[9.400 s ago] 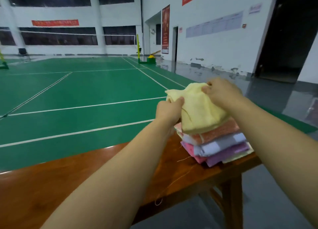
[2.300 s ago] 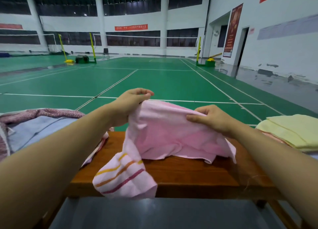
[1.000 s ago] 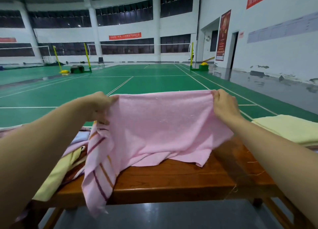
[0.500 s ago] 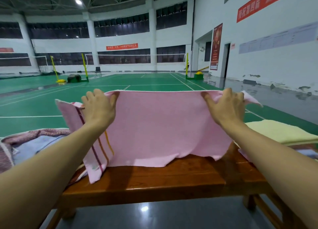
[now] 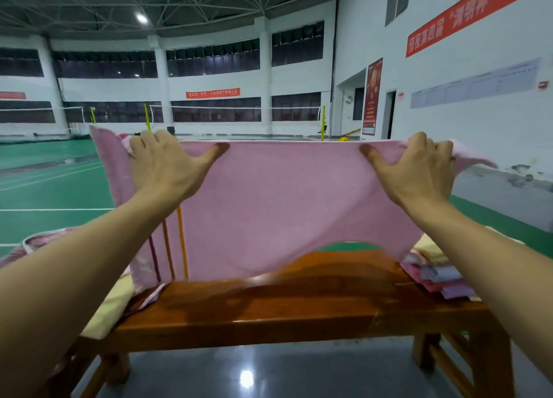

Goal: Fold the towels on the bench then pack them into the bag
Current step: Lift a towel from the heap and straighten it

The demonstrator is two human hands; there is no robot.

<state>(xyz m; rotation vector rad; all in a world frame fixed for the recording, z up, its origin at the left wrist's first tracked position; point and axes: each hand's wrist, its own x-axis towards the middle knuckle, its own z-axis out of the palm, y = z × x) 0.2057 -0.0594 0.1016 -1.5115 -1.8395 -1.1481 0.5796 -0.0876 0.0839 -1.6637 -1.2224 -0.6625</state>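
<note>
The left hand (image 5: 163, 170) and right hand (image 5: 419, 170) pinch the pink towel (image 5: 278, 209) by its top edge, hanging above the worktop (image 5: 299, 302). If one pinch slips, that corner could drop toward 6 o'clock and spoil the fold.

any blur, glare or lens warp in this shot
Head view: the pink towel smears with motion blur along its lower edge and at its right corner past the right hand; a ceiling lamp glares off the glossy grey floor under the bench; the wide lens bows the hall's walls and roof; the left hand looks sharp.
</note>
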